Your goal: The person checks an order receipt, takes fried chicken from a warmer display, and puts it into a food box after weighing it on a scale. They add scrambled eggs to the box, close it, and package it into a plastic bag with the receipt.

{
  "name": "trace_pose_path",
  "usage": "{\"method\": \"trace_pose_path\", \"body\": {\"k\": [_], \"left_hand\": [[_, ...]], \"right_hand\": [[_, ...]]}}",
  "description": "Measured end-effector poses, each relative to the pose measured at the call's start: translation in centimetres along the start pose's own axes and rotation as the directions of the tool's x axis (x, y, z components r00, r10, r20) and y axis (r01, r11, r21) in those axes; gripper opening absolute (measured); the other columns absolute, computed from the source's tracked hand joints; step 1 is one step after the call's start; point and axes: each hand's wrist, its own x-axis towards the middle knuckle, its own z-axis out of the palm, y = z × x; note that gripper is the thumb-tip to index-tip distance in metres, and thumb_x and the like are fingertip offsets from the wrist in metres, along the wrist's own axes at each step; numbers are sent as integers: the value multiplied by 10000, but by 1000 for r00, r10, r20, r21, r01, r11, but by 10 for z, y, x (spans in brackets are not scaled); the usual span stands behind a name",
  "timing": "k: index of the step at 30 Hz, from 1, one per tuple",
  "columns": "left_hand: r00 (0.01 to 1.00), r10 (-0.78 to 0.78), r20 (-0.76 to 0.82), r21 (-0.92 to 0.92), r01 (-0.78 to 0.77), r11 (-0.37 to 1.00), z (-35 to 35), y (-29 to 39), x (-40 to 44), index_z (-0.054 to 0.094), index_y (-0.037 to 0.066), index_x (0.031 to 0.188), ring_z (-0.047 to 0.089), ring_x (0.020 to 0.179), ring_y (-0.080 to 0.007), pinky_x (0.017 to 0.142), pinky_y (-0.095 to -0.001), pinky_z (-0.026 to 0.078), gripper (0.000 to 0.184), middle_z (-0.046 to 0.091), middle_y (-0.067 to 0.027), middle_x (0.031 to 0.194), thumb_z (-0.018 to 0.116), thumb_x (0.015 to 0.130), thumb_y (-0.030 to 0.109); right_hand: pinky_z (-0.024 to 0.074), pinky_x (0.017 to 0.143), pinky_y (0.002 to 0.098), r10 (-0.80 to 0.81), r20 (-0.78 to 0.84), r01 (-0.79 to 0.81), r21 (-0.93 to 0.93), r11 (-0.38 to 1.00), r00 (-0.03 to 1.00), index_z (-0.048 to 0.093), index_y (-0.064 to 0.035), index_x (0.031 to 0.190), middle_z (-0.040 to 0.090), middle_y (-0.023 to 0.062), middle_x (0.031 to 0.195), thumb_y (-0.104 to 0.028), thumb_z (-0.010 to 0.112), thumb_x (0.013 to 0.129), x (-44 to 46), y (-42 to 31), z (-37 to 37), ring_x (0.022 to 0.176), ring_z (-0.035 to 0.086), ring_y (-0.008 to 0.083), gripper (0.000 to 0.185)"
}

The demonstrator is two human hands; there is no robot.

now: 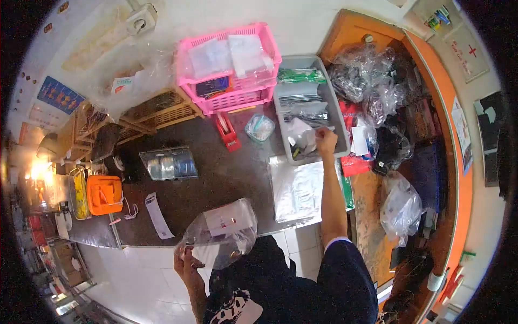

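My left hand point(187, 264) grips the edge of a clear plastic bag point(245, 237) at the front of the dark table. A white card with red print point(224, 220) shows inside or behind the bag's film. Stretched forward, my right hand point(326, 141) is at the near right part of a grey divided tray point(287, 129). Its fingers look closed and point downward; what they hold, if anything, is too small to tell. Beside them in the near compartment lie white paper pieces point(301, 135) and small dark items. Farther compartments hold silvery packets point(307, 112) and green packets point(301, 75).
A pink basket point(226, 100) stands at the back, near a red tape dispenser point(227, 132) and a small clear container point(260, 128). Silver sheets point(297, 189) lie before the tray. An orange basket point(104, 194) is left; plastic bags point(361, 70) crowd the right.
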Motion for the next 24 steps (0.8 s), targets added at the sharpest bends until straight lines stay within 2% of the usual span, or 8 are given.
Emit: {"method": "trace_pose_path", "body": {"k": [7,15,17,18,19,21,22,24], "left_hand": [[1000,-15,21,31,15,999,9,0,6,591,33,1185,532,520,-61,408,-218,425,319,657,-83,982,650,914,191],[1000,-29,5,1,29,1000,7,0,10,630,29,1112,566,651,-73,553,-240,475,248,647,-43,954,673,897,145],[999,27,47,23,-28,999,1,-1,11,652,25,1074,594,794,-95,722,-266,491,217,646,-29,958,685,892,140],[999,18,31,23,-19,1000,-4,-2,8,652,25,1074,594,794,-95,722,-266,491,217,646,-29,958,685,892,140],[996,68,50,17,-68,998,-6,-3,9,638,33,1104,593,870,-119,777,-285,491,277,644,-39,990,697,869,167],[993,100,68,-29,-98,995,-2,1,17,624,32,1132,591,955,-148,843,-302,491,329,640,-47,1023,702,845,173],[996,68,53,-55,-65,996,-1,5,17,623,25,1131,590,965,-153,853,-300,490,321,639,-46,1023,694,845,153],[990,55,126,-137,-38,990,-14,1,22,591,20,1175,602,922,-162,783,-302,516,361,641,-85,1135,681,847,138]], "right_hand": [[537,623,352,77,226,-94,63,994,971,731,-50,923,709,106,702,-130,745,717,13,-41,-77,661,700,213,221],[519,646,323,-23,329,64,-116,991,944,750,-101,823,700,77,705,-295,815,711,42,-59,-125,652,662,186,234],[516,637,358,22,333,-202,517,832,943,738,-91,790,696,53,709,-221,807,742,55,-65,-143,629,627,197,156],[510,699,365,1,231,-31,127,991,973,717,-63,806,714,72,797,-204,796,772,56,-71,-156,735,648,209,166],[505,762,372,-74,145,115,-299,947,987,696,-34,821,732,91,886,-187,785,803,58,-88,-172,841,669,221,178],[482,927,420,-198,-220,222,91,971,955,699,-49,927,696,139,1128,-122,692,879,33,-156,-198,1030,646,263,88],[519,897,436,-191,-245,271,355,895,951,676,-53,929,663,148,1168,-77,694,854,11,-218,-205,1071,625,262,81],[513,935,424,-23,-68,64,700,711,997,653,-57,982,637,166,1203,-17,645,870,-66,-261,-177,1106,610,266,119]]}}
